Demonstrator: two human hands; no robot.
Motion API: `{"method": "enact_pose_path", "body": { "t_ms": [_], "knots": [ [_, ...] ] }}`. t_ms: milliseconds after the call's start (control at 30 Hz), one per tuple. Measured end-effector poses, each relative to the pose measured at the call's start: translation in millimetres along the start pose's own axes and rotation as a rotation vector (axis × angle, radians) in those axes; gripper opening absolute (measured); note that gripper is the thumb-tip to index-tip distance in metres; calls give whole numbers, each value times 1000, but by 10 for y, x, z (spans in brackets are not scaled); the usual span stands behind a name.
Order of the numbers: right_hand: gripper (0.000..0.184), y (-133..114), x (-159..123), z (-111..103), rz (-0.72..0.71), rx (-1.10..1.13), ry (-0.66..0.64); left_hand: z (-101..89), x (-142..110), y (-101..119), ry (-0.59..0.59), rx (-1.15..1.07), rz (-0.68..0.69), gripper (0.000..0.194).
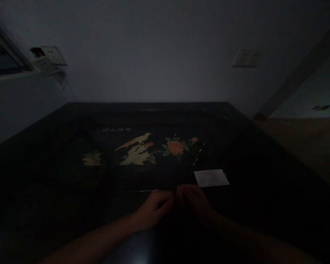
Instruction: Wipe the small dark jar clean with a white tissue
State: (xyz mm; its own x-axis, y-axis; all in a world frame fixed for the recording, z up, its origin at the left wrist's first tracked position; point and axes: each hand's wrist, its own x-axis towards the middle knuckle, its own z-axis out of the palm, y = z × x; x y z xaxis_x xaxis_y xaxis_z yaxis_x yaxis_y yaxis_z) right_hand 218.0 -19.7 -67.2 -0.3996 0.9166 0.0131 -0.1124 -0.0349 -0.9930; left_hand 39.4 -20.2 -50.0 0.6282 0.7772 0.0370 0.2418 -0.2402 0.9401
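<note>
The view is very dim. My left hand (156, 205) and my right hand (192, 198) are close together at the near side of a dark panel (165, 176). Fingers on both hands are curled in, and whatever they may hold is hidden in shadow. The panel bears a pale bird (136, 142), an orange flower (175, 147) with leaves, and a short line of characters (117, 129). Just beyond my right hand lies a small white rectangular sheet or packet (211, 178). Farther back, a dark looped object with shiny ridges (200, 151) rests on the panel.
The black table (236, 113) reaches a pale wall (154, 55) at the back. Wall sockets (247, 58) are at right, and another socket plate with an adapter (51, 60) is at left, beside a window frame (8, 55). Brown floor (297, 135) shows at right.
</note>
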Motion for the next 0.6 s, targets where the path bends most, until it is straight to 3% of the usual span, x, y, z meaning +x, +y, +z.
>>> {"method": "enact_pose_path", "body": {
  "t_ms": [267, 600],
  "knots": [
    [56, -21, -86, -36, -51, -177, -195, 13, 19, -66, -124, -63, 20, 62],
    [59, -58, -63, -30, -27, -344, -210, 9, 3, 10, -136, 4, 31, 52]
  ]
}}
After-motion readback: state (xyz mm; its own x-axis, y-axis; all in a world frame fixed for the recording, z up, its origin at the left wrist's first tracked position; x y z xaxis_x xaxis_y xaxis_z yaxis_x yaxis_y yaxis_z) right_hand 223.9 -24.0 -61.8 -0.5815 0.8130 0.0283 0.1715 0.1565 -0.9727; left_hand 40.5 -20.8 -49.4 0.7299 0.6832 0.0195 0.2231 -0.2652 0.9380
